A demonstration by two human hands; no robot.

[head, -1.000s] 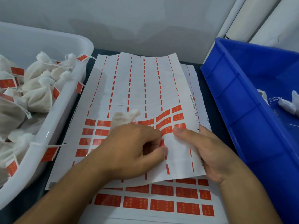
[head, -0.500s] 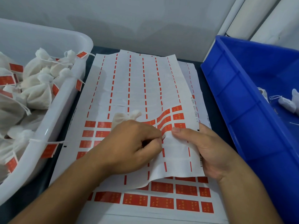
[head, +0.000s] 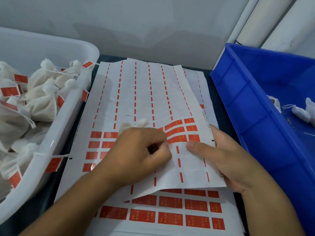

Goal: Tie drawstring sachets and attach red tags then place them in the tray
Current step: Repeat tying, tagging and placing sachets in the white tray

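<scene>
Red tag [head: 175, 139]: my left hand [head: 141, 150] pinches its edge off the label sheet [head: 144, 92], sachet [head: 134, 124] tucked beneath; right hand [head: 219, 157] grips the sheet taut; white tray [head: 51, 142] nearby.

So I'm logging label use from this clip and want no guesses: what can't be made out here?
- Head view: the sachet is mostly hidden under the left hand.
- Whether the left fingertips have a red tag is unclear; the curled fingers cover the spot.
- Print on the red tags is too small to read.
- The white tray and blue bin are cut off by the frame edges.
- The right hand hides the sheet edge.
</scene>
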